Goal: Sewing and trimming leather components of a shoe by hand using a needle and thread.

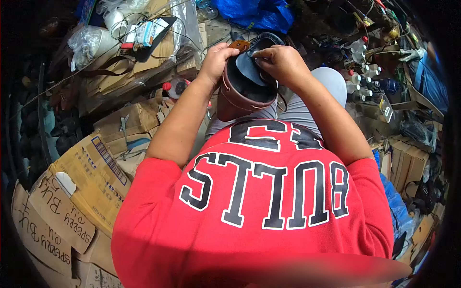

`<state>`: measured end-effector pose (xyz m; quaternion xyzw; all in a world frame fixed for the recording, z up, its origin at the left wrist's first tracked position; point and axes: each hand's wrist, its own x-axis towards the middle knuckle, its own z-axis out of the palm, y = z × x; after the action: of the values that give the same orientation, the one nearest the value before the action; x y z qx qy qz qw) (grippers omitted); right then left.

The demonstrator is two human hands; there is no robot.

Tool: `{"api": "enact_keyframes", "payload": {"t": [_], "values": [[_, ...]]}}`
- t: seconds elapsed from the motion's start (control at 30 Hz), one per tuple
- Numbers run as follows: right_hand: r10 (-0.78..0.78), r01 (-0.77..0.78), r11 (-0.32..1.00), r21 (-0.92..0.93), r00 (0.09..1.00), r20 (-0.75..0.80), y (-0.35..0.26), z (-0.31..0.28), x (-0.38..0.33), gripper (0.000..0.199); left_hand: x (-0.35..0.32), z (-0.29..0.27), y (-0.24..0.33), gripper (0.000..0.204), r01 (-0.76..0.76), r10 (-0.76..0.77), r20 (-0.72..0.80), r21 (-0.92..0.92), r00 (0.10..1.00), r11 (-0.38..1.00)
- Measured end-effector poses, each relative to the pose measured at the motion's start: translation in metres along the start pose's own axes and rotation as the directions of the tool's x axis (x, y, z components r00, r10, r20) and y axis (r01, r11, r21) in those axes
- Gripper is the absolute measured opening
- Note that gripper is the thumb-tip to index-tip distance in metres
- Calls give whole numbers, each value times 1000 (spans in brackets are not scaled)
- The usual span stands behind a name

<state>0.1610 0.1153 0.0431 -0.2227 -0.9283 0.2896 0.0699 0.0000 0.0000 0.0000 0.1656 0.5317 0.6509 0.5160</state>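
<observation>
Brown leather bag [242, 98] sits upright on our lap, right in front of our red shirt [259, 201], its round mouth open toward us. Everything else we place from that bag. Flattened cardboard boxes [91, 177] spread out to the left of the bag, with more card and clear plastic bags [103, 38] beyond it on the same side. A blue plastic sheet [254, 12] lies past the bag's far rim. Over the bag's opening we hold a dark blue leather piece [254, 60], partly tucked inside. Our right hand [281, 62] is closed on that piece, fingers curled over its upper edge. Our left hand [218, 60] grips the bag's rim, pinching at a small tan leather tab [239, 45]. Small white bottles [357, 77] stand to the right of the bag.
</observation>
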Motion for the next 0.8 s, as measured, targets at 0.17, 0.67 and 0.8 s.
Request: {"api": "enact_keyframes", "payload": {"t": [0.17,0.67,0.8], "values": [[-15,13,999,-37,999,-41,-2,3,1,23,0,-3,1,5,6,-6,24,0,1000,1000],[14,-1,997,78,985,-170,-4,19,-4,18,-8,-3,6,9,-30,19,59,187,998,982],[72,-56,993,103,984,-160,-9,14,-8,19,-22,9,12,9,-178,180,41,459,983,871]]}}
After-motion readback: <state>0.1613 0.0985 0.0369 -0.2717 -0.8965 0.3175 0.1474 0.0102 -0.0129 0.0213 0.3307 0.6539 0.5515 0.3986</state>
